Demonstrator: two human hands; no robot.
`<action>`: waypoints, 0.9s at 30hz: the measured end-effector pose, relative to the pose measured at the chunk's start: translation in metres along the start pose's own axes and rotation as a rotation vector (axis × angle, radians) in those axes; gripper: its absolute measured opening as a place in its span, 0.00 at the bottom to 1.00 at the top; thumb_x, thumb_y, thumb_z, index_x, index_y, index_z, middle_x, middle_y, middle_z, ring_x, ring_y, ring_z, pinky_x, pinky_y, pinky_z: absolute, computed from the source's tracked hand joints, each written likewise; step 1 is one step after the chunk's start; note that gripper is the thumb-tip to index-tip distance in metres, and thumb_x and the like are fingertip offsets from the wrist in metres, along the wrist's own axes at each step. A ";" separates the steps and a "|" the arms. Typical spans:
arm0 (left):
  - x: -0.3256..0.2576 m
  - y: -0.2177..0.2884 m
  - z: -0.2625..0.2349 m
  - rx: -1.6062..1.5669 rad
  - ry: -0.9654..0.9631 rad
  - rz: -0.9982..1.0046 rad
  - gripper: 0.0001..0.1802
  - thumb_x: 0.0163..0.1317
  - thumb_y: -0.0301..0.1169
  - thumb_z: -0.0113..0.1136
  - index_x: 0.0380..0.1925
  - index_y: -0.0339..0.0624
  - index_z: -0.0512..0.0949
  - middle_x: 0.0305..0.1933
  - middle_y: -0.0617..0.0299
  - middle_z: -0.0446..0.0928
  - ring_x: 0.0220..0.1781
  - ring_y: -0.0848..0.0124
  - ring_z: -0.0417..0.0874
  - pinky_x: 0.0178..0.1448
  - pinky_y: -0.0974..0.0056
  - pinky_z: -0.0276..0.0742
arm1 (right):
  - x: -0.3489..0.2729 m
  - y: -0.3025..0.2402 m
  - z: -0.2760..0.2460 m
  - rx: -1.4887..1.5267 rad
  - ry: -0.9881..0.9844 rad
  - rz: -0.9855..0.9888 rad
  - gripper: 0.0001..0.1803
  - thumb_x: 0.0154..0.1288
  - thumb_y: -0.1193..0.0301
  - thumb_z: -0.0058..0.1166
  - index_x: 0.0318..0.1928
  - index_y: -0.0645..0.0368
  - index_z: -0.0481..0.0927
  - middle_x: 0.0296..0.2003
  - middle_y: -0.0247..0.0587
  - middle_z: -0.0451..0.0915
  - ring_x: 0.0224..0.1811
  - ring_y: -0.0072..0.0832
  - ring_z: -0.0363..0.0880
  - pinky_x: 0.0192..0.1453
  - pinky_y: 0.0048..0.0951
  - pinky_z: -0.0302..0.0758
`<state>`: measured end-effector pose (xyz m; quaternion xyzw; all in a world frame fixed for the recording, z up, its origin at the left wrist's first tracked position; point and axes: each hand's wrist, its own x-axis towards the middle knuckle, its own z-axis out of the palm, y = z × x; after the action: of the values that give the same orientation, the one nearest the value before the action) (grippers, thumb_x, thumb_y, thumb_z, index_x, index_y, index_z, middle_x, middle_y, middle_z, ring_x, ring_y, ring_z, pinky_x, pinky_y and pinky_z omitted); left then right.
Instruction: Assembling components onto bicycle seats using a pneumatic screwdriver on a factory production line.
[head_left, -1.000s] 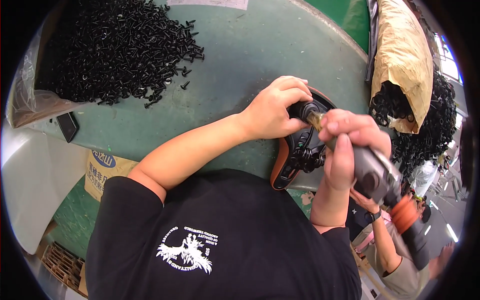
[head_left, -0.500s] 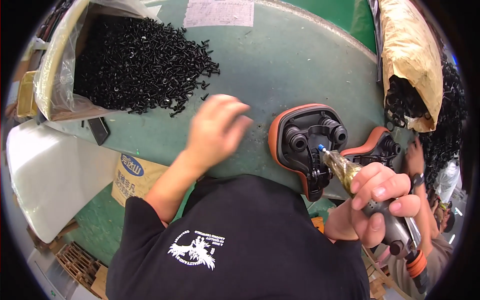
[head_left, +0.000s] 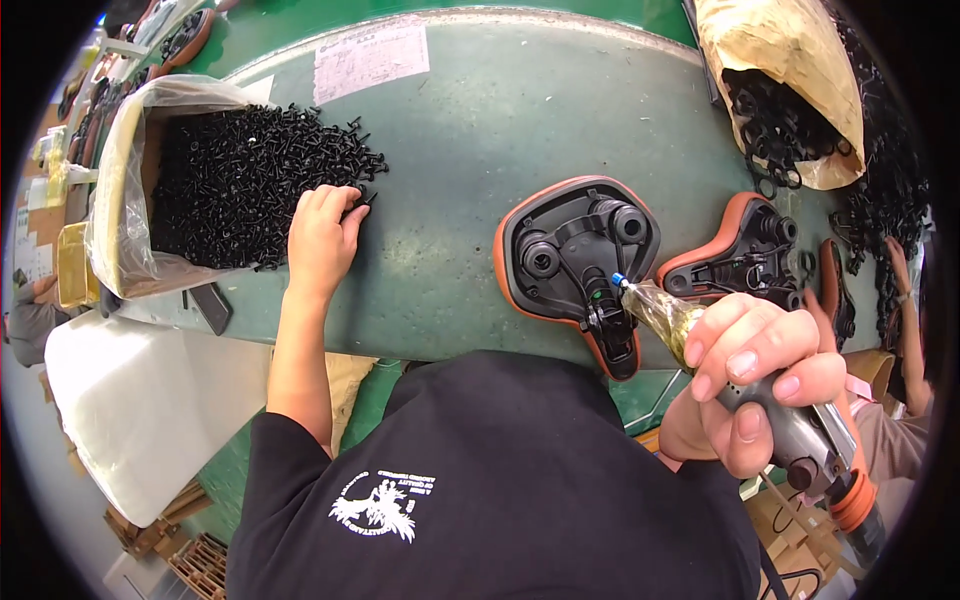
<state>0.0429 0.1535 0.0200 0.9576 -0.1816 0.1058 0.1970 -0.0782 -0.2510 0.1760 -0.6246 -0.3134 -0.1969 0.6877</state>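
My left hand is at the near right edge of a heap of black screws. Its thumb and fingers are pinched around a black screw. My right hand is wrapped round a grey power screwdriver with a tape-wrapped nose and a blue tip. That tip hovers over a bicycle saddle, which lies upside down with its black underside and brown rim showing. Beside it, to the right, lies a second upturned saddle.
The screws spill from a plastic-lined box onto the green table. A phone lies near its front edge. At the back are a paper sheet and a paper sack of black rings. A co-worker's arm reaches in at right.
My left hand has moved left to the screw heap and closed on a screw. The right hand still holds the screwdriver over the saddle. The whole view has shifted.
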 end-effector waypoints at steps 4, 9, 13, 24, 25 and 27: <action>0.011 0.000 0.002 0.042 -0.010 0.094 0.09 0.61 0.25 0.75 0.39 0.39 0.85 0.41 0.59 0.83 0.45 0.56 0.82 0.51 0.55 0.80 | -0.004 0.004 -0.001 0.046 0.064 0.000 0.15 0.68 0.74 0.61 0.53 0.53 0.74 0.46 0.43 0.79 0.29 0.26 0.84 0.39 0.36 0.83; 0.022 0.038 -0.004 -0.223 0.068 0.164 0.06 0.65 0.24 0.72 0.36 0.38 0.82 0.47 0.55 0.85 0.47 0.59 0.84 0.52 0.56 0.82 | -0.001 0.003 -0.001 0.074 0.087 -0.030 0.16 0.67 0.74 0.62 0.53 0.53 0.74 0.47 0.44 0.81 0.29 0.26 0.86 0.38 0.34 0.85; 0.015 0.126 -0.007 -1.560 -0.306 -0.168 0.04 0.74 0.18 0.64 0.44 0.36 0.79 0.52 0.50 0.87 0.51 0.64 0.89 0.56 0.59 0.87 | 0.001 -0.005 0.000 0.192 0.094 -0.041 0.17 0.69 0.75 0.64 0.54 0.55 0.74 0.48 0.44 0.84 0.30 0.27 0.88 0.39 0.33 0.89; 0.011 0.201 0.020 -1.935 -0.761 -0.004 0.13 0.74 0.19 0.66 0.57 0.28 0.85 0.49 0.47 0.87 0.45 0.62 0.91 0.49 0.60 0.90 | -0.021 -0.017 0.004 0.245 0.267 -0.046 0.16 0.70 0.76 0.63 0.54 0.56 0.72 0.44 0.44 0.84 0.31 0.28 0.88 0.38 0.35 0.89; 0.015 0.200 0.020 -1.827 -0.743 0.110 0.13 0.75 0.21 0.66 0.56 0.28 0.85 0.48 0.47 0.87 0.45 0.63 0.92 0.49 0.60 0.90 | -0.023 -0.020 0.002 0.244 0.273 -0.027 0.17 0.69 0.78 0.63 0.54 0.56 0.72 0.44 0.45 0.84 0.31 0.29 0.88 0.39 0.37 0.88; 0.021 0.203 0.011 -1.872 -0.949 -0.079 0.13 0.76 0.22 0.66 0.56 0.28 0.86 0.47 0.48 0.87 0.44 0.64 0.92 0.48 0.61 0.90 | -0.023 -0.020 -0.010 0.231 0.211 -0.058 0.18 0.68 0.78 0.64 0.54 0.56 0.72 0.44 0.46 0.84 0.31 0.30 0.88 0.39 0.37 0.88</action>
<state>-0.0160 -0.0310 0.0848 0.3714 -0.2183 -0.4695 0.7708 -0.1055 -0.2668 0.1749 -0.5078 -0.2778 -0.2441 0.7781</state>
